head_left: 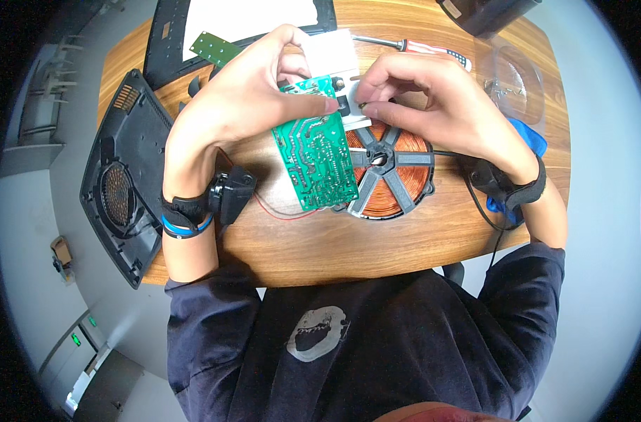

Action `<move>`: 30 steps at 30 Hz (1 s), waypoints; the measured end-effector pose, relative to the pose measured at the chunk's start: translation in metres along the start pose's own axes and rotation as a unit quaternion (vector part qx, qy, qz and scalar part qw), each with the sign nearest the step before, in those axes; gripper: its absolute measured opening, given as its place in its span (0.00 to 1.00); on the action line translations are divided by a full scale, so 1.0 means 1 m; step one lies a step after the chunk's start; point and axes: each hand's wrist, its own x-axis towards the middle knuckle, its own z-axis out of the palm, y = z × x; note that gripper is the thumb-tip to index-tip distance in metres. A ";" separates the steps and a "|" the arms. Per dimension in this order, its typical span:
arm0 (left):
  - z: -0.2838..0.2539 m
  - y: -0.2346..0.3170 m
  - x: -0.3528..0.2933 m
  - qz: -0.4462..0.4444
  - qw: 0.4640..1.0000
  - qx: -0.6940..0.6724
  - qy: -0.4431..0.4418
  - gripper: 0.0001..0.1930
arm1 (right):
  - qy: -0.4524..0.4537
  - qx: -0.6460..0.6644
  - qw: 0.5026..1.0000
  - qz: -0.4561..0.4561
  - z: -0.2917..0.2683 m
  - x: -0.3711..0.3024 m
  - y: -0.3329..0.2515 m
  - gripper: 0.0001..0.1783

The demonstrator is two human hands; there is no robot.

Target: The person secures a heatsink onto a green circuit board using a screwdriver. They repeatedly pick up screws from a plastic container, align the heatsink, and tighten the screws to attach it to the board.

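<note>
My left hand [246, 95] grips a green circuit board [313, 158], its thumb lying over the upper edge. The soldered side of the board faces me, tilted above the table. A silver metal heat sink [331, 53] sits against the board's far end, with small black components beside it. My right hand [433, 98] is at the heat sink's right side, thumb and forefinger pinched around a tiny dark piece, too small to name. Beneath the board and right hand lies a round copper coil [398, 184] on a black spoked frame, partly covered by the board.
A black plastic housing [127, 176] with a round grille stands at the left. Behind lie a black-framed panel [173, 49], a small green board [211, 48] and a screwdriver [433, 50]. At right are a clear plastic tray [514, 77] with small metal parts, and blue cloth [531, 137].
</note>
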 end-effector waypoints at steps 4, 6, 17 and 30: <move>-0.001 -0.006 0.000 -0.005 1.000 0.027 0.006 0.32 | -0.009 -0.024 1.000 -0.010 0.005 0.004 0.002 0.08; -0.002 -0.005 -0.001 -0.020 0.998 0.057 0.006 0.32 | -0.013 -0.042 0.999 -0.001 0.005 0.006 0.002 0.08; -0.002 -0.002 -0.002 -0.034 0.997 0.069 0.016 0.32 | -0.022 -0.086 0.993 0.072 0.010 0.014 -0.010 0.08; -0.004 -0.004 -0.002 -0.026 0.995 0.095 0.019 0.29 | 0.011 -0.116 0.991 0.064 0.016 0.014 -0.013 0.08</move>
